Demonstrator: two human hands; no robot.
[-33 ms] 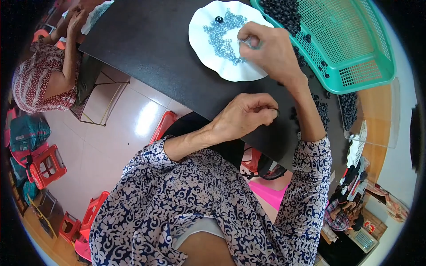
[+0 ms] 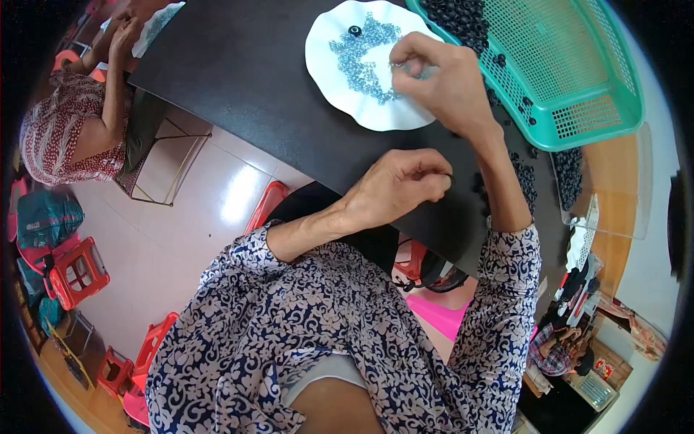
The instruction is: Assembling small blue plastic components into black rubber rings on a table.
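Note:
A white plate with a wavy rim [image 2: 325, 79] stands on the dark table, with many small clear pieces [image 2: 354, 54] spread over it. One black ring-shaped part [image 2: 355, 31] lies among them. Over the plate's right side my right hand [image 2: 448, 83] is closed in a pinch, thumb and forefinger together; whatever is between the tips is too small to make out. Lower down, near the table's front edge, my left hand [image 2: 405, 188] is closed too. A small black part [image 2: 452, 176] shows at its fingertips, mostly hidden.
A green mesh basket [image 2: 578, 94] at the right holds a heap of black parts [image 2: 459, 22]. More black parts [image 2: 522, 177] lie beside my right forearm. A clear box [image 2: 614, 188] stands at the table's right. Another person [image 2: 79, 130] sits far left; red stools [image 2: 78, 273] stand on the floor.
My right hand has shifted very slightly, its fingertips tilting a little over the plate. My left hand stays nearly still, its pinch kept.

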